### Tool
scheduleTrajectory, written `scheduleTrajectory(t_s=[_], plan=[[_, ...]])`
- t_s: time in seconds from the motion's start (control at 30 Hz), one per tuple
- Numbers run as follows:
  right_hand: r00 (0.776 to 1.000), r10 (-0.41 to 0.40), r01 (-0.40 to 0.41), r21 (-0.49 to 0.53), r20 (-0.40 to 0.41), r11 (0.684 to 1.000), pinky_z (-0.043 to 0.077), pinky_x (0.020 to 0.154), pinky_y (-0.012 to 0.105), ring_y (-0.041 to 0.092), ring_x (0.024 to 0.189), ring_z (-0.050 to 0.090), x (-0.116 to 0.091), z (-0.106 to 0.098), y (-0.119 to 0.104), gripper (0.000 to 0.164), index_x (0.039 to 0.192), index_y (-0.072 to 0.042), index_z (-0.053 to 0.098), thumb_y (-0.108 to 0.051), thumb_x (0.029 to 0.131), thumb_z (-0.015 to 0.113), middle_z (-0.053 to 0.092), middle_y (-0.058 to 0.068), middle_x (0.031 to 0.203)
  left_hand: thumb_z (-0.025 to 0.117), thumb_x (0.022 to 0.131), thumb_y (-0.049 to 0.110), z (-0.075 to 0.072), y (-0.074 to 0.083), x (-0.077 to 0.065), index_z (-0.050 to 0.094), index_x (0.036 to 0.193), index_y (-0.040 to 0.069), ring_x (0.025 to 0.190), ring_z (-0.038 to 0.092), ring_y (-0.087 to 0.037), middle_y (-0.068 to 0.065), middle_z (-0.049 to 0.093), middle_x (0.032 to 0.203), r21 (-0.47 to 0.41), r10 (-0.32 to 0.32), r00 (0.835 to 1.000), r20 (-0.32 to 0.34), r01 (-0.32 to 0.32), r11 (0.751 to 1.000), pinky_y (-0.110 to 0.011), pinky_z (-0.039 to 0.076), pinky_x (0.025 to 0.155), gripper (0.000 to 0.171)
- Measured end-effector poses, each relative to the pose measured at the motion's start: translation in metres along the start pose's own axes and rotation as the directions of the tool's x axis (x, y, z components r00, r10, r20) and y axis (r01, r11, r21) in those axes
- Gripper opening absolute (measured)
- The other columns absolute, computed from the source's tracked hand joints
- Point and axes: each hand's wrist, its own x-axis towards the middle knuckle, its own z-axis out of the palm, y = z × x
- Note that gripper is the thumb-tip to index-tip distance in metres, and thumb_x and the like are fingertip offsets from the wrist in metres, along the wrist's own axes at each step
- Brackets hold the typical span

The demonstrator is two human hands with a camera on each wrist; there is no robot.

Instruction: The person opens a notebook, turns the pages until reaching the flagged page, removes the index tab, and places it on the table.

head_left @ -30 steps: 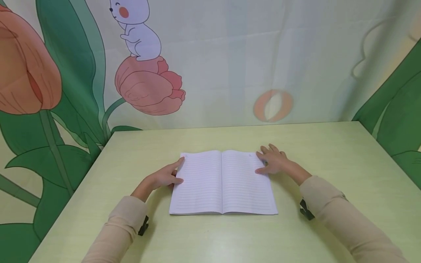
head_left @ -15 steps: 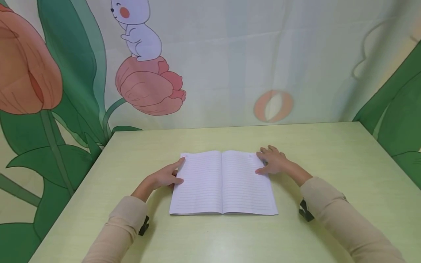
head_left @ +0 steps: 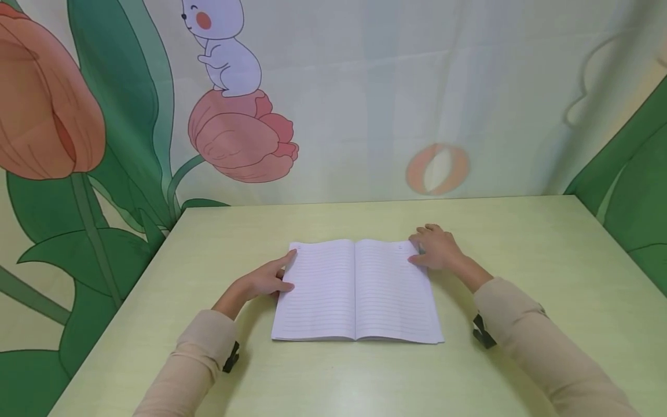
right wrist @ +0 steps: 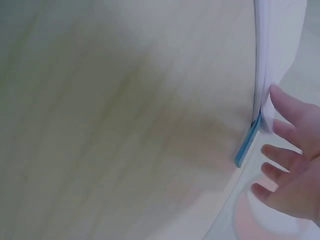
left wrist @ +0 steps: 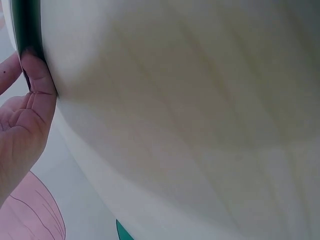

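An open lined notebook [head_left: 323, 295] lies on the pale table with blank ruled pages on both sides of its fold. My left hand [head_left: 266, 280] grips its left edge, thumb and index fingertip on the page and other fingers tucked beneath. In the left wrist view, fingers of the left hand [left wrist: 30, 115] curl against the dark green cover [left wrist: 27, 25]. At the top right corner, my right hand [head_left: 439, 249] pinches the page edge between thumb and index finger. The right wrist view shows the page [right wrist: 282, 40] bending there, apart from the blue cover corner [right wrist: 247, 142].
The light wooden-looking table [head_left: 333, 382] extends around the notebook. Behind it hangs a cloth backdrop [head_left: 344, 116] printed with tulips and a white animal. A black strap piece [head_left: 483, 332] sits under the right sleeve, and another black piece [head_left: 231, 357] under the left.
My right thumb has drawn up and back toward the page's top right corner, and the right fingers have gathered closer. The left hand keeps its hold. The head view has shifted slightly.
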Motion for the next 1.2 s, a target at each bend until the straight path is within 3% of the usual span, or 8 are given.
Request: scheduleTrajectory(t_s=[0.13, 0.23, 0.37, 0.5, 0.67, 0.93, 1.07, 1.2], plan=[[0.989, 0.044, -0.023, 0.148, -0.138, 0.989, 0.039, 0.08, 0.048, 0.035, 0.096, 0.051, 0.0028, 0.0015, -0.0001, 0.024, 0.1, 0.002, 0.065, -0.011, 0.08, 0.068, 0.062, 0.017, 0.097, 0.057, 0.087, 0.002, -0.0001, 0.0007, -0.0006, 0.006, 0.148, 0.016, 0.074, 0.054, -0.02, -0.018, 0.054, 0.099, 0.01, -0.008, 1.0, -0.008, 0.008, 1.0, -0.03, 0.044, 0.063, 0.081], [0.972, 0.076, -0.022, 0.238, -0.22, 0.971, 0.04, 0.072, 0.041, 0.027, 0.078, 0.052, 0.0032, 0.0011, -0.0019, 0.013, 0.09, 0.003, 0.066, -0.004, 0.08, 0.066, 0.062, 0.013, 0.082, 0.058, 0.087, 0.002, -0.0002, 0.0008, -0.0006, 0.006, 0.148, 0.016, 0.074, 0.054, -0.02, -0.018, 0.054, 0.099, 0.01, -0.011, 1.0, -0.009, 0.011, 1.0, -0.03, 0.044, 0.063, 0.081], [0.955, 0.061, 0.008, 0.23, -0.289, 0.973, 0.042, 0.07, 0.041, 0.026, 0.071, 0.056, 0.0019, -0.0009, -0.005, 0.01, 0.089, 0.004, 0.067, 0.0, 0.08, 0.063, 0.064, 0.013, 0.077, 0.057, 0.087, 0.002, 0.0004, 0.0012, -0.0004, 0.006, 0.148, 0.016, 0.075, 0.055, -0.02, -0.018, 0.054, 0.101, 0.006, -0.012, 1.0, -0.009, 0.012, 1.0, -0.03, 0.045, 0.063, 0.081], [0.954, 0.055, -0.002, 0.177, -0.296, 0.984, 0.044, 0.066, 0.042, 0.027, 0.071, 0.058, 0.0013, -0.0011, -0.0062, 0.01, 0.09, 0.0, 0.067, -0.002, 0.082, 0.062, 0.065, 0.013, 0.077, 0.057, 0.088, 0.002, 0.0014, 0.0022, -0.0006, 0.006, 0.148, 0.016, 0.076, 0.054, -0.02, -0.018, 0.054, 0.102, 0.007, -0.014, 1.0, -0.011, 0.014, 1.0, -0.03, 0.045, 0.064, 0.08], [0.95, 0.039, 0.006, 0.141, -0.31, 0.99, 0.045, 0.072, 0.046, 0.034, 0.088, 0.057, -0.0001, -0.0012, -0.005, 0.008, 0.087, -0.002, 0.067, -0.009, 0.084, 0.063, 0.065, 0.016, 0.093, 0.057, 0.088, 0.001, 0.0017, 0.002, -0.0003, 0.006, 0.148, 0.017, 0.075, 0.054, -0.02, -0.018, 0.054, 0.101, -0.003, -0.012, 1.0, -0.009, 0.012, 1.0, -0.03, 0.044, 0.064, 0.08], [0.968, 0.147, -0.042, 0.448, -0.203, 0.893, 0.041, 0.053, 0.03, 0.02, 0.056, 0.052, 0.0016, -0.0066, -0.0054, 0.022, 0.094, 0.009, 0.064, -0.009, 0.091, 0.051, 0.062, 0.016, 0.075, 0.057, 0.088, 0.002, 0.0008, 0.0013, 0.0001, 0.005, 0.148, 0.016, 0.074, 0.055, -0.02, -0.018, 0.054, 0.1, 0.002, -0.007, 1.0, -0.006, 0.007, 1.0, -0.03, 0.045, 0.063, 0.08], [0.955, 0.117, -0.017, 0.341, -0.273, 0.94, 0.038, 0.054, 0.031, 0.019, 0.057, 0.05, 0.005, -0.0043, -0.0055, 0.022, 0.095, 0.006, 0.067, -0.01, 0.091, 0.052, 0.065, 0.016, 0.077, 0.057, 0.088, 0.002, 0.0011, 0.0011, 0.0009, 0.005, 0.148, 0.017, 0.076, 0.055, -0.021, -0.019, 0.054, 0.103, -0.001, -0.007, 1.0, -0.003, 0.007, 1.0, -0.03, 0.045, 0.064, 0.08], [0.924, 0.047, 0.022, 0.174, -0.38, 0.984, 0.044, 0.061, 0.038, 0.027, 0.071, 0.06, 0.006, -0.0027, -0.0077, 0.02, 0.099, -0.001, 0.07, -0.013, 0.088, 0.058, 0.067, 0.015, 0.09, 0.057, 0.088, 0.002, 0.0019, 0.001, 0.0015, 0.005, 0.148, 0.017, 0.076, 0.056, -0.021, -0.019, 0.054, 0.102, -0.007, -0.008, 1.0, -0.003, 0.008, 1.0, -0.03, 0.046, 0.064, 0.08]])
